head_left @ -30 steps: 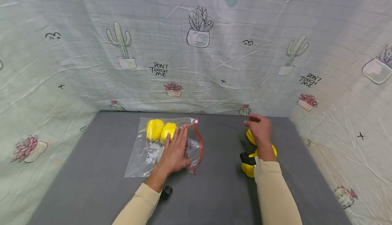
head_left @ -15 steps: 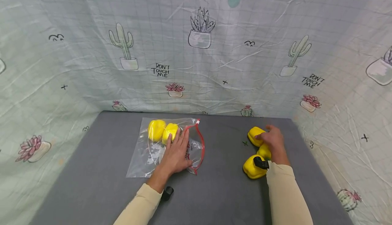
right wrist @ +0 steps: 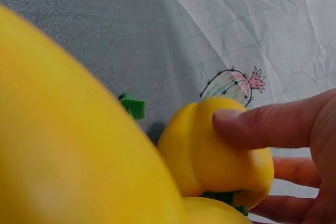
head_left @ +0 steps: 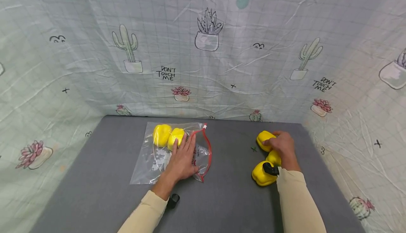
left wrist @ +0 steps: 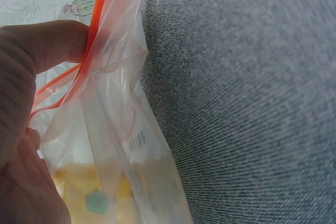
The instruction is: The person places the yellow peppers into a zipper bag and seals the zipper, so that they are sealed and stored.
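Probably at the picking-up step: pinching the far yellow bell pepper on the counter with the right hand; pressing on the zip bag, with two bagged peppers inside, under a spread left hand. Next, likely lift clear of neighbouring peppers toward the red-edged mouth.

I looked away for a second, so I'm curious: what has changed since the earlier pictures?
The right hand has shifted rightward and now grips the farthest loose yellow pepper. The left hand stayed on the clear bag; the two bagged peppers and the other two loose peppers look unmoved.
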`<act>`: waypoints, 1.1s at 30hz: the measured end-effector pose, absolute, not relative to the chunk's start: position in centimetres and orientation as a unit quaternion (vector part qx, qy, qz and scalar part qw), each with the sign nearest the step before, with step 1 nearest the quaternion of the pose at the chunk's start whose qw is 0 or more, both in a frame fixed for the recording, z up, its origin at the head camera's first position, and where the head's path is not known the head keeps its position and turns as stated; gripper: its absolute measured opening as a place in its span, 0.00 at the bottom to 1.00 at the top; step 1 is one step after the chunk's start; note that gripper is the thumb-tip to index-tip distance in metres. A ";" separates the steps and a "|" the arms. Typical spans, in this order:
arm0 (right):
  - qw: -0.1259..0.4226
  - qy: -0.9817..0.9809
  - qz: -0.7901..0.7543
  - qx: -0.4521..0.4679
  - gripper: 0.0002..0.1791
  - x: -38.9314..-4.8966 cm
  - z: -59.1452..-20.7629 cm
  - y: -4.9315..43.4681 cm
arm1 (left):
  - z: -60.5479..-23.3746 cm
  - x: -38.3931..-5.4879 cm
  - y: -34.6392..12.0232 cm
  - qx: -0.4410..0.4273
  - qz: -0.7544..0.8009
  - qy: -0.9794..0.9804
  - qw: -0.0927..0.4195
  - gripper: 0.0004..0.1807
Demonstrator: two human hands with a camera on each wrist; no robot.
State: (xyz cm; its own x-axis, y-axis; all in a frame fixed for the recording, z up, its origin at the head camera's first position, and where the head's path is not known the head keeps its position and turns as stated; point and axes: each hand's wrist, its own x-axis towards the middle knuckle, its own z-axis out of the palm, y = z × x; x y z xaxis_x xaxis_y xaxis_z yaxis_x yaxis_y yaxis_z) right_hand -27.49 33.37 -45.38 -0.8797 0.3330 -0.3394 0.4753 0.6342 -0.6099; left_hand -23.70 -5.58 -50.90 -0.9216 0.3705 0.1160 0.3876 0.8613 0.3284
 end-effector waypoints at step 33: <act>0.058 0.862 -0.464 0.195 0.42 -27.6 -44.7 29.0 | -50.7 -23.3 -5.4 -0.186 -0.185 -0.965 0.009 0.69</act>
State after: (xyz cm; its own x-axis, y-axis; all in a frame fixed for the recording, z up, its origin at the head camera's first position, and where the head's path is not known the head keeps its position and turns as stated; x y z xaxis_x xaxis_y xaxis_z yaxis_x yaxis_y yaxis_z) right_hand -27.63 29.00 -44.72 -0.9171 0.2826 -0.2811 0.3902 0.4923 -0.7780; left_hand -23.32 -5.43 -50.75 -0.9306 0.3560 0.0853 0.3623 0.8626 0.3530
